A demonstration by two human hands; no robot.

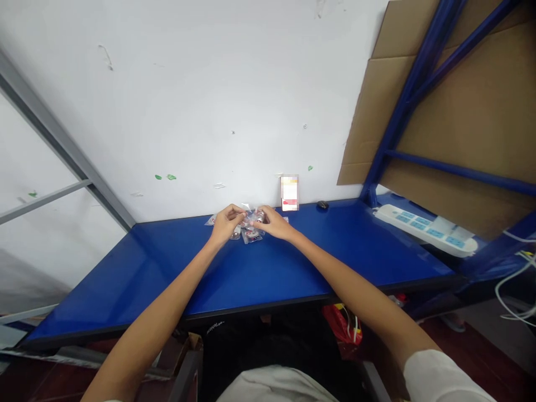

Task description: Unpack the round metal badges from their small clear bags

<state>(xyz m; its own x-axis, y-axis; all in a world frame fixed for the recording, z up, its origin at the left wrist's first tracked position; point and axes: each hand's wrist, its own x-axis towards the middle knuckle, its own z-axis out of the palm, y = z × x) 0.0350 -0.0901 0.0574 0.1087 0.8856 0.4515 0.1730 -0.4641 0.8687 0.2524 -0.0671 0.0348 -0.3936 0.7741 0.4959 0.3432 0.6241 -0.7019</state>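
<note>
Creased shirt (274,385), crinkly clear packets (252,235)

Free room left across blue table (125,279); white wall (209,111), upright rectangular item (290,193) block far side

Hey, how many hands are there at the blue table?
2: the left hand and, to its right, the right hand, both at the clear plastic packets. No others show.

Clear packets (252,235) partly hidden behind the fingers (262,226)
</note>
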